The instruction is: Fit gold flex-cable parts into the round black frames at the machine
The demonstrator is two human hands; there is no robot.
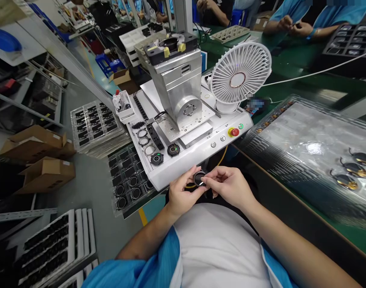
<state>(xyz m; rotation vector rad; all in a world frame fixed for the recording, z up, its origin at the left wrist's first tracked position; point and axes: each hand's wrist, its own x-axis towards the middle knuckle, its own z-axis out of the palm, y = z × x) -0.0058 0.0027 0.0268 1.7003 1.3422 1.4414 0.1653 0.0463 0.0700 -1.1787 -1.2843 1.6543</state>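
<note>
Between my hands, just in front of my body, is a small round black watch case (198, 179) with a dark face. My left hand (183, 192) grips its rim between thumb and fingers. My right hand (228, 185) is closed in a pinch over the right side of the case, its fingertips touching it; whether something small sits in that pinch is hidden. On the white machine base beyond lie two round black watch parts, one (157, 159) left of the other (173, 149). Several metal rings (143, 141) lie beside a black strip fixture (155, 135).
A metal machine head (183, 92) rises from the base, with a white fan (240, 76) at its right. A red stop button (234, 132) sits on the front panel. Clear trays stand left (123, 176) and right (315, 132). Other people work across the green table.
</note>
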